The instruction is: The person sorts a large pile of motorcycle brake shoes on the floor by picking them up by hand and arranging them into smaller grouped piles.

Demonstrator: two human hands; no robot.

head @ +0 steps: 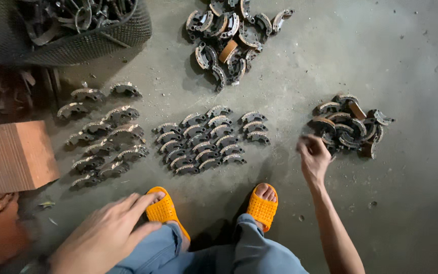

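I am squatting on a gray concrete floor [411, 203] in my orange sandals [262, 205]. My right hand [314, 157] reaches out to a small pile of curved metal brake shoes [350, 126], just beside it. Its fingers are curled in, and I cannot tell if they hold anything. My left hand [105, 234] rests flat and open on my knee. Neat rows of brake shoes [206, 139] lie in front of my feet. A mesh basket [77, 30] at the top is cut off and dark inside.
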